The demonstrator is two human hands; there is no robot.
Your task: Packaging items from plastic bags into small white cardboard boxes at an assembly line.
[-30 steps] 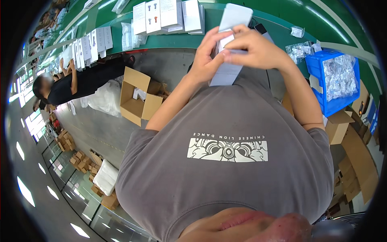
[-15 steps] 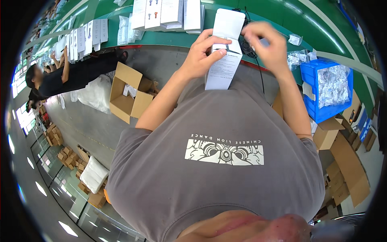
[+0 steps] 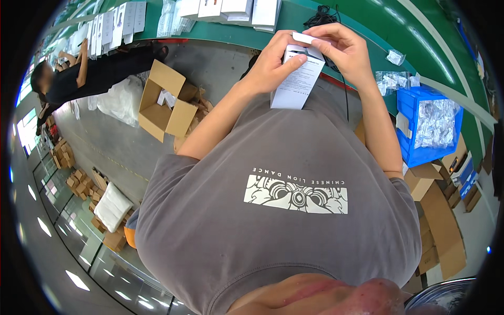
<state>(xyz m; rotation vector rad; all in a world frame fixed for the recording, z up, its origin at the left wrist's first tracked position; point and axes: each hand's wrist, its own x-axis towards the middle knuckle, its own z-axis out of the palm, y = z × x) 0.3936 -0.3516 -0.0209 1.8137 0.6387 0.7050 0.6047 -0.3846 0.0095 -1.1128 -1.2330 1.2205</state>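
Observation:
A white printed carton (image 3: 295, 84) leans upright against my front at the table's near edge. My left hand (image 3: 277, 59) is wrapped round its upper left side, the thumb lying across the front near the top. On the right, my right hand (image 3: 344, 50) pinches the carton's top flap (image 3: 303, 38), which is folded partway over the opening. A narrow dark gap shows below the flap. What is inside the carton cannot be seen.
White cartons (image 3: 236, 9) stand on the green table (image 3: 294, 18) beside clear plastic bags (image 3: 173, 18). A black coiled cable (image 3: 320, 17) lies behind my hands. Right is a blue crate (image 3: 407, 118) of small bagged parts; left, an open cardboard box (image 3: 157, 97) and a person (image 3: 100, 71) in black.
My right hand has come from beside the carton onto its top flap. The flap, upright before, is now bent down toward the opening. My left hand keeps its hold on the carton.

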